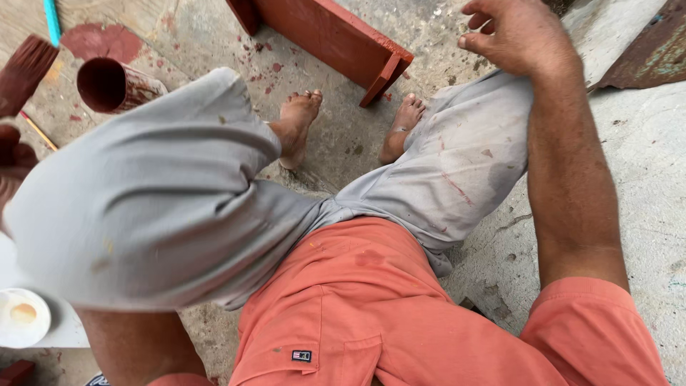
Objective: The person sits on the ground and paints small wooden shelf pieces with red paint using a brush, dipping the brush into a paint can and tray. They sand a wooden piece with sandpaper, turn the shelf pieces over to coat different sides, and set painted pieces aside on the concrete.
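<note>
I sit on a concrete floor [643, 179] in grey shorts and an orange shirt, my knees drawn up. My right hand [514, 36] rests on my right knee at the top right, fingers loosely apart and holding nothing. My left hand [11, 157] shows only at the far left edge, smeared with red paint and mostly hidden behind my left knee. It grips a paintbrush [25, 71] whose red-stained bristles point up and to the right. Just right of the bristles lies an open can [107, 84] on its side, coated in red paint.
A red-painted wooden piece [329, 36] lies ahead of my bare feet [296, 121]. A white dish [21, 318] with pale liquid sits at the lower left. A blue stick [51, 21] lies top left, a rusty metal sheet [654, 50] top right. Red paint spots mark the floor.
</note>
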